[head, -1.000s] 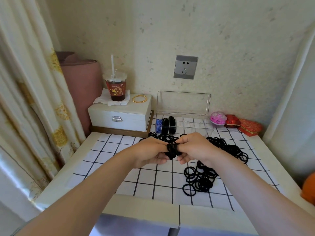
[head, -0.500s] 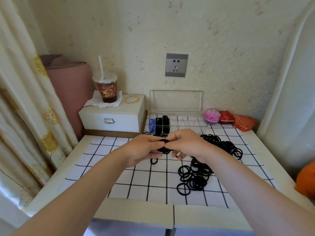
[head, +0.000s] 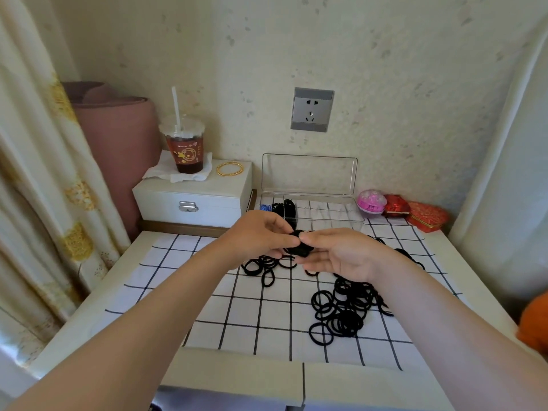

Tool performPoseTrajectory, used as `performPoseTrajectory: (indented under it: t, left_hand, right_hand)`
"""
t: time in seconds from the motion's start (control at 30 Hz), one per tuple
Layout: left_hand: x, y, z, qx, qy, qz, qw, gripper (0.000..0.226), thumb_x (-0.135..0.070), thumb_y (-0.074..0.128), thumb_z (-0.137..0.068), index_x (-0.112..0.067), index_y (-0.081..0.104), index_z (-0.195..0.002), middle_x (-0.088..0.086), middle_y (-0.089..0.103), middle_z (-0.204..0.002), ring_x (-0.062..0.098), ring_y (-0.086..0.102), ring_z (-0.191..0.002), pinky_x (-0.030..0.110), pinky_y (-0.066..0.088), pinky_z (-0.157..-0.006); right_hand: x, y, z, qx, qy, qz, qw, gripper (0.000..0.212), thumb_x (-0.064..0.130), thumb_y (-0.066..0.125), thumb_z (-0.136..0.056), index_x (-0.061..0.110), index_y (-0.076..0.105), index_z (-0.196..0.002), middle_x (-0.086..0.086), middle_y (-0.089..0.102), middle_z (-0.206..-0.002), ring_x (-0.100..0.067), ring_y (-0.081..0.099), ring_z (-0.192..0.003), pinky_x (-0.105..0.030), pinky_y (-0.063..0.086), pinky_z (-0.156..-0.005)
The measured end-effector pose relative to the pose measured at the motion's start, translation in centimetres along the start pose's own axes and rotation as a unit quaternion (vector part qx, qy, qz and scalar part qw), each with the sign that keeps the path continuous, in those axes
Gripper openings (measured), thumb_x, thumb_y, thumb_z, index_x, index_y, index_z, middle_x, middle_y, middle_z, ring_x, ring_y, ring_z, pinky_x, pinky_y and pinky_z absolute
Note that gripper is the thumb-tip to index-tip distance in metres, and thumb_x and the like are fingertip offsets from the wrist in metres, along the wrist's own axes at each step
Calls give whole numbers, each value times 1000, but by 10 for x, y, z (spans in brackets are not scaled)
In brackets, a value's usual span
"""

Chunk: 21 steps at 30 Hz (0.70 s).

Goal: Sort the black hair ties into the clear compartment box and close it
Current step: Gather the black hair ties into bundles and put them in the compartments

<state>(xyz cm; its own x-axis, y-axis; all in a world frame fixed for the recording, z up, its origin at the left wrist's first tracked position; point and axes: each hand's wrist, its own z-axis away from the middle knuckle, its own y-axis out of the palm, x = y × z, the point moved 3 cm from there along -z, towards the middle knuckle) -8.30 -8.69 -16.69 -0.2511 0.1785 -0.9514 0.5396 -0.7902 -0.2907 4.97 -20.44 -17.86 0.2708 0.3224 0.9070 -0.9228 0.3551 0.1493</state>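
The left hand (head: 261,235) and right hand (head: 338,256) meet at the centre of the frame over the checked cloth (head: 207,307), both holding one bundle of black hair ties (head: 299,249). The left pinches it with curled fingertips. The right lies palm-up and half open beneath it, with the thumb on top.

The clear compartment box (head: 329,216) sits just behind the hands, its lid (head: 308,176) upright against the wall, and only its left cells look filled.

The elastic bundle could spring apart if either pinch slackens, scattering ties back onto the loose piles (head: 341,310). It could also be too bulky for a narrow cell and straddle a divider, which would likely keep the lid from shutting.

A second ago both hands were knuckles-up fists pressed round the bundle. Now the right has rolled palm-up and loosened, and the left has shifted to a fingertip hold. The box and piles appear unmoved.
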Motion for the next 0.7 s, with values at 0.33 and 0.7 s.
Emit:
performPoseTrajectory:
  t: [0.33, 0.7]
  left_hand:
    - [-3, -8, -33, -3, 48, -111, 993, 41, -54, 55, -92, -19, 76, -100, -1, 75, -94, 13, 71, -88, 32, 58, -83]
    - [23, -11, -68, -85, 131, -354, 922, 50, -29, 55, -95, -25, 46, -144, 2, 47, -143, 20, 34, -135, 36, 33, -111]
  right_hand:
    - [17, -19, -22, -91, -23, 59, 994, 32, 14, 74, -85, -1, 68, -113, -18, 75, -105, -29, 75, -86, -28, 60, -61]
    - [66, -31, -105, -313, -118, 428, 840, 21, 26, 74, -81, 6, 75, -76, -12, 75, -76, -27, 72, -71, -32, 51, -59]
